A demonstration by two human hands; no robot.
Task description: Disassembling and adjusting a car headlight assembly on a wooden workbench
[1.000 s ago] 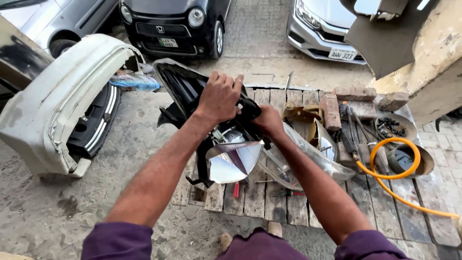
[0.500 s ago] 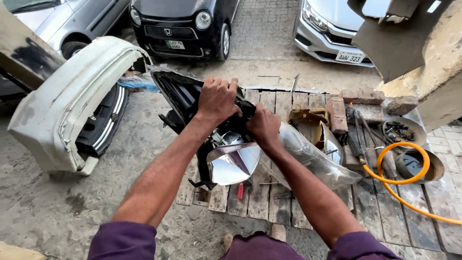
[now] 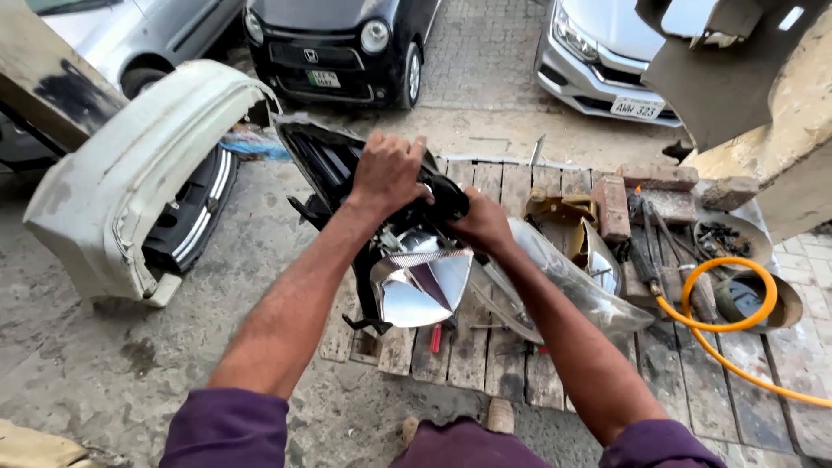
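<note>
Head view
Headlight unit (image 3: 394, 243): black housing with a shiny chrome reflector, held up above the wooden pallet (image 3: 485, 347), between and under both hands.
Left hand (image 3: 387, 171): fingers curled over the top of the housing, gripping its upper edge; the unit hangs below the palm.
Right hand (image 3: 482, 222): closed on the housing's right side, just beside the left hand, at the seam where the clear lens (image 3: 563, 277) meets the body.
Clear lens: slants away to the right under the right forearm, its far end down by the pallet.
Red-handled tool (image 3: 436, 337): lies on the pallet, below the reflector.
Orange hose (image 3: 728, 321): looped at the pallet's right end, well apart from the hands.
White bumper (image 3: 130, 182): on the ground to the left.
</note>
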